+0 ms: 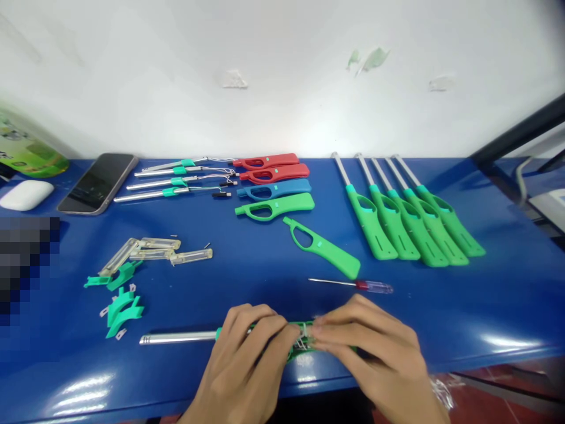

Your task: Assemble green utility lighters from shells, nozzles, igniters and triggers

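Near the table's front edge lies an opened green gas lighter, its metal tube pointing left. Wires and small pale parts show inside the shell between my hands. My left hand is closed over its trigger end, thumb and fingers at the open middle. My right hand is closed on the handle end, fingertips pinched at the inner parts; what exactly they pinch is hidden. Just beyond lies a screwdriver with a red and clear handle. Further off is a loose green handle shell.
Assembled green lighters lie at right. Red shells, a blue shell and metal tubes with wires line the back. Clear fuel tanks and green triggers lie left, near a phone and white case.
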A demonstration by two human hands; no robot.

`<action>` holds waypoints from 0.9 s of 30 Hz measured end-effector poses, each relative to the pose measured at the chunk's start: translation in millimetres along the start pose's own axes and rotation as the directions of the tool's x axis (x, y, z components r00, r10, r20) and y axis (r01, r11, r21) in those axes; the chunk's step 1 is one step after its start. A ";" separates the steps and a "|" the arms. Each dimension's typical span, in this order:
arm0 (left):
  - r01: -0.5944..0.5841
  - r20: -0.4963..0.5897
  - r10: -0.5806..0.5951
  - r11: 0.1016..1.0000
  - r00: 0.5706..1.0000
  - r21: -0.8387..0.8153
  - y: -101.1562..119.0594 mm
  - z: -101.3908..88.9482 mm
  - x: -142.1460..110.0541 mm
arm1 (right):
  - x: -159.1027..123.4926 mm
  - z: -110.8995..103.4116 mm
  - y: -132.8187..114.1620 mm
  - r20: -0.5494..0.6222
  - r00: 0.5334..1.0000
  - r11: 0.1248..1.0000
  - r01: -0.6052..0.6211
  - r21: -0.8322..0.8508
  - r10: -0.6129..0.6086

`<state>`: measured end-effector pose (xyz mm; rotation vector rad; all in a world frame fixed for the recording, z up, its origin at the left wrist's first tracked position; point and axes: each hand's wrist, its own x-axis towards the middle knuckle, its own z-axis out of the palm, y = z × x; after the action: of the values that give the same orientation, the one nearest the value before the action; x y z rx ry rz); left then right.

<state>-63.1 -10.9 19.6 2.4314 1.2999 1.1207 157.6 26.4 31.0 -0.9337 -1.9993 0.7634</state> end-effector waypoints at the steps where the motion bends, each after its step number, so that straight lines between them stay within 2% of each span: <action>1: 0.000 0.001 0.000 1.000 1.000 -0.001 0.2 0.1 0.3 | 0.3 0.2 0.2 0.003 1.000 1.000 0.004 0.002 -0.004; 6: 0.006 -0.025 -0.006 1.000 1.000 -0.016 0.3 -1.2 -0.8 | 3.5 -0.8 -2.2 -0.015 1.000 1.000 0.004 0.012 -0.003; 10: 0.030 0.024 -0.030 1.000 0.999 0.008 -1.1 -2.8 -0.2 | 3.8 -4.1 -5.4 -0.025 0.999 0.998 -0.027 -0.055 0.026; 14: 0.080 0.010 -0.080 0.994 0.997 -0.078 0.0 -2.4 6.4 | 1.5 -4.8 -5.0 -0.018 1.000 0.998 -0.014 -0.061 0.013; 20: 0.062 -0.012 -0.064 0.990 0.998 -0.123 1.4 -0.5 9.0 | -0.7 -3.3 -2.7 -0.023 1.000 0.999 -0.010 -0.039 0.009; 27: 0.060 -0.031 -0.061 0.997 0.998 -0.051 1.8 -1.0 6.7 | 0.2 -5.5 -1.7 -0.026 0.999 0.998 0.030 -0.048 -0.031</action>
<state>-60.3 -7.0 24.8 2.3315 1.3290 1.1677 161.5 26.7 35.2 -0.9343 -2.0112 0.6857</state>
